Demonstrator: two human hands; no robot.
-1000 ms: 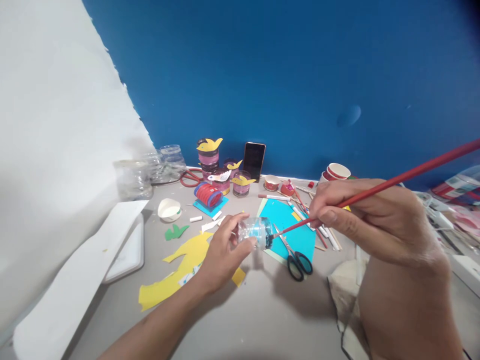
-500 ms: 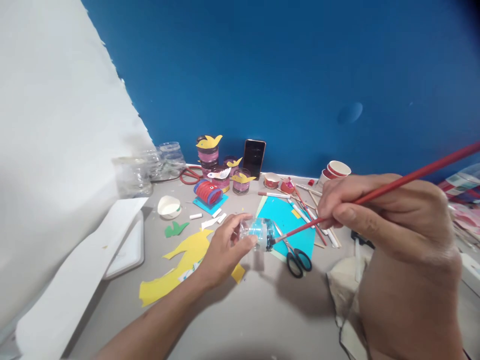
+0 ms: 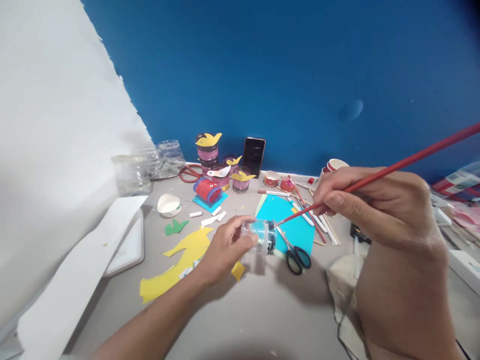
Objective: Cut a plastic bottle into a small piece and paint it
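Two hands busy: our left hand grips the small clear jar sideways above the surface, rim turned right so the red brush, pinched by our right hand, reaches it.

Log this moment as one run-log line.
left hand: holds clear jar | right hand: holds red paintbrush | brush tip: at jar rim | scissors: on table

We have one view only, from our head, looking forward and down over our left hand and right hand. Both sit close below the lens; the blue wall stands well beyond them.
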